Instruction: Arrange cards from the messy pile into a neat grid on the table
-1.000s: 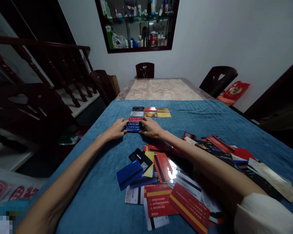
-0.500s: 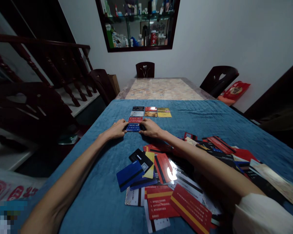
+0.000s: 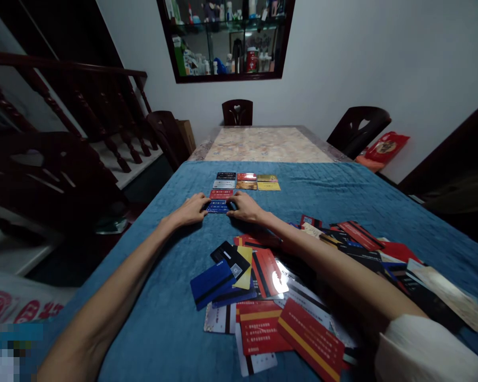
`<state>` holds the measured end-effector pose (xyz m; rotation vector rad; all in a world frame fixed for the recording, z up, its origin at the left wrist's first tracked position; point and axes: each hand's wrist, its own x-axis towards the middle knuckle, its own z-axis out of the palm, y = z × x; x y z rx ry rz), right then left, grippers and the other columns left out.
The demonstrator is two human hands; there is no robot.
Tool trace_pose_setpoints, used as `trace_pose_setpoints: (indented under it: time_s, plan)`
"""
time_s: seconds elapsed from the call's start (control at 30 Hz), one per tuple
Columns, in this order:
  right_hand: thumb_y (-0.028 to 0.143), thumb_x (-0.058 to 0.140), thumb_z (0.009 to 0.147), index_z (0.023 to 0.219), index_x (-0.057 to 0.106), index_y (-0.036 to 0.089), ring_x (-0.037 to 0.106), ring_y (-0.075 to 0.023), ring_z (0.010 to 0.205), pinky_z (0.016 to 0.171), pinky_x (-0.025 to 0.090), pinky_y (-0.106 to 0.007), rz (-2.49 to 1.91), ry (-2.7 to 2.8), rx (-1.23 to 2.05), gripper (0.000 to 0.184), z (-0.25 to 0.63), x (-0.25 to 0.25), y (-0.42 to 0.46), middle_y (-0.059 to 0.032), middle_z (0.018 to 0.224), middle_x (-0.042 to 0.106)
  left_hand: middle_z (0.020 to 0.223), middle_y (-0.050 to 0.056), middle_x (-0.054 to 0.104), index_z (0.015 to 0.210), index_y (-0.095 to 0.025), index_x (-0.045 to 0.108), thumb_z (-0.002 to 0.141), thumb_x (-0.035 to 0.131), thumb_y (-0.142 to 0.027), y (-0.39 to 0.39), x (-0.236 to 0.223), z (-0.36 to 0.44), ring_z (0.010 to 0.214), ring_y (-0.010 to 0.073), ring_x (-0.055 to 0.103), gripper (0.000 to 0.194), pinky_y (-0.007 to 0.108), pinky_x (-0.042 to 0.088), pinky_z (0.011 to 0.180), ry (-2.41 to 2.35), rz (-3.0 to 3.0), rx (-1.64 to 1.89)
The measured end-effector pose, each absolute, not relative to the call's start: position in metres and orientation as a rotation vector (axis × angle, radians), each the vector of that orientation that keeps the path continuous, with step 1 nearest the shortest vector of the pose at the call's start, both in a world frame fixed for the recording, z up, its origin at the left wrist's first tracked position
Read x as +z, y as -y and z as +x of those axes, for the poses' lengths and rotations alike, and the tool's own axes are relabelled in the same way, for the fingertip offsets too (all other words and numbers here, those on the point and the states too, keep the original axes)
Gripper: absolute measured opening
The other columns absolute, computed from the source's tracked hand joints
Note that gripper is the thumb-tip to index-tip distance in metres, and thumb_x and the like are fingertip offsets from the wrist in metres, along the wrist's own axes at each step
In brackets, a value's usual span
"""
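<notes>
A blue card (image 3: pixel 218 207) lies flat on the blue cloth between my two hands. My left hand (image 3: pixel 194 209) grips its left edge, fingers bent. At the card's right edge, my right hand (image 3: pixel 245 207) pinches with thumb and fingers. Directly beyond it is a red card (image 3: pixel 221 194), edge to edge or nearly so. Farther off, a silver card (image 3: pixel 223 184) and a black card (image 3: pixel 226 176) continue the column. Beside them lie a brown-gold card (image 3: pixel 246 185), a red card with a bright glare (image 3: pixel 246 176), a yellow card (image 3: pixel 269 186) and a gold card (image 3: pixel 266 178).
Under and around my right forearm spreads a loose pile of cards, with a dark blue card (image 3: pixel 212 285) and a red card with a yellow stripe (image 3: pixel 313 339) on top. The blue cloth (image 3: pixel 155 329) covers the near table; a bare marble-patterned tabletop (image 3: pixel 263 143) and chairs (image 3: pixel 237 112) lie beyond.
Almost nothing differs. Both hands stay at the blue card's edges, and the view has tilted very slightly.
</notes>
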<state>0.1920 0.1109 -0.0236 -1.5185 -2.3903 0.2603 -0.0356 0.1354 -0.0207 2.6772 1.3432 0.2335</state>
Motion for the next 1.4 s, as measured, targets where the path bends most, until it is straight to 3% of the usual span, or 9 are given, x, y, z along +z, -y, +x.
trace_pose_setpoints:
  time_s: [0.33,0.8,1.4]
  plan:
    - [0.034,0.07,0.084,0.12,0.07,0.016,0.059,-0.0246,0.109,0.093,0.045,-0.032,-1.451,2.413,0.265,0.041,0.194,-0.029,-0.115,-0.0146,0.114,0.062,0.108,0.01,0.064,0.102,-0.019,0.065,0.079,0.053,-0.017,-0.132,-0.021,-0.033,0.105,0.0269,0.058,0.026,0.044,0.048,0.099,-1.334,2.681,0.336]
    - [0.023,0.07,0.082,0.123,0.065,0.011,0.059,-0.0235,0.106,0.095,0.045,-0.034,-1.346,2.431,0.302,0.043,0.205,-0.021,-0.104,-0.0158,0.118,0.059,0.108,0.01,0.065,0.108,-0.02,0.064,0.081,0.05,-0.02,-0.129,-0.021,-0.032,0.106,0.0269,0.058,0.031,0.041,0.048,0.097,-1.371,2.766,0.253]
    - [0.023,0.063,0.089,0.114,0.069,0.017,0.054,-0.0237,0.104,0.092,0.042,-0.039,-1.084,2.446,0.267,0.027,0.229,-0.005,-0.041,-0.0104,0.114,0.064,0.113,0.012,0.061,0.105,-0.019,0.064,0.086,0.051,-0.019,-0.077,0.001,-0.018,0.105,0.0283,0.054,0.023,0.045,0.047,0.092,-1.269,2.914,0.367]
